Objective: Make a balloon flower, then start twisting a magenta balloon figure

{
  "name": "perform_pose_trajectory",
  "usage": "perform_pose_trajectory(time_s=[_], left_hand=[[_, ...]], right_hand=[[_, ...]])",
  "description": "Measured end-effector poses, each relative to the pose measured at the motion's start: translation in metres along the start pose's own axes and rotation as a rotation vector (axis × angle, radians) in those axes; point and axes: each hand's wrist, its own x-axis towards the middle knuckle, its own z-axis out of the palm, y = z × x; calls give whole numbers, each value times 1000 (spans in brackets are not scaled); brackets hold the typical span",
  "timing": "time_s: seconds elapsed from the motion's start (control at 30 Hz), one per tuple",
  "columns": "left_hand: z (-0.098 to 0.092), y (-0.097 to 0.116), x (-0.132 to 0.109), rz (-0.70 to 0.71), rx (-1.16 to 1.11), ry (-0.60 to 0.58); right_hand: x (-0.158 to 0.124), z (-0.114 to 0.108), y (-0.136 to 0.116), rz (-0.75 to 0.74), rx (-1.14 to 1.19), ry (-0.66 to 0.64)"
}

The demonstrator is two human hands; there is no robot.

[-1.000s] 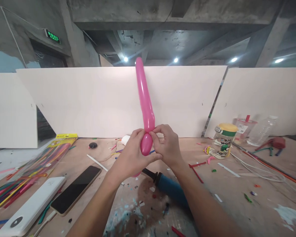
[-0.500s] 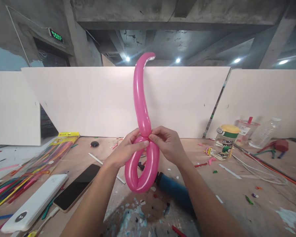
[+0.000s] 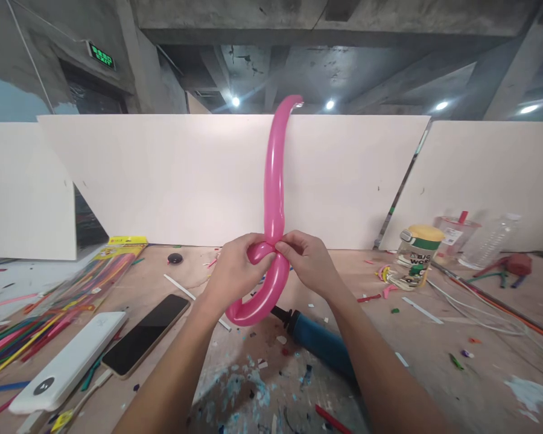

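A long pink balloon stands upright in the middle, its curved tip above the white panel. Its lower part bends into a loop that hangs below my hands. My left hand is closed on the loop's left side near the pinched joint and hides part of it. With thumb and fingertips, my right hand pinches the balloon at the same joint, just right of my left hand. A blue hand pump lies on the table under my right forearm.
On the left are a black phone, a white power bank and many uninflated balloons. At the right stand a yellow-lidded jar and a clear bottle. White panels close off the table's back; scraps litter its top.
The balloon's upper part has shifted right and stands straighter. The loop has turned and risen a little, with my left hand now covering more of it. Both hands keep their hold.
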Motion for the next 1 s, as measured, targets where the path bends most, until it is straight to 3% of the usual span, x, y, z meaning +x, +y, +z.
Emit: perform_pose_trajectory(time_s=[0.2, 0.4, 0.47, 0.53, 0.63, 0.73, 0.8, 0.87, 0.93, 1.0], left_hand=[[1, 0, 2, 139, -61, -34], [-7, -4, 2, 67, -231, -208], [-5, -9, 4, 50, -286, -224], [0, -14, 7, 75, -257, -85], [5, -14, 8, 113, -139, 137], [5, -6, 5, 126, -132, 7], [5, 1, 1, 134, -113, -97], [8, 5, -2, 115, -49, -82], [11, 7, -2, 75, -17, 9], [9, 6, -1, 28, -89, 27]], right_hand=[[-1, -12, -7, 39, 49, -83], [1, -20, -4, 47, 283, -335], [3, -17, -1, 59, 350, -365], [5, -12, 2, 75, 401, -311], [6, -3, 4, 64, 356, -82], [2, 3, 1, -39, 52, 194], [-1, 7, -2, -99, -122, 297], [-4, 10, -6, -127, -155, 318], [-6, 11, -10, -130, -105, 286], [-6, 8, -12, -105, -34, 227]])
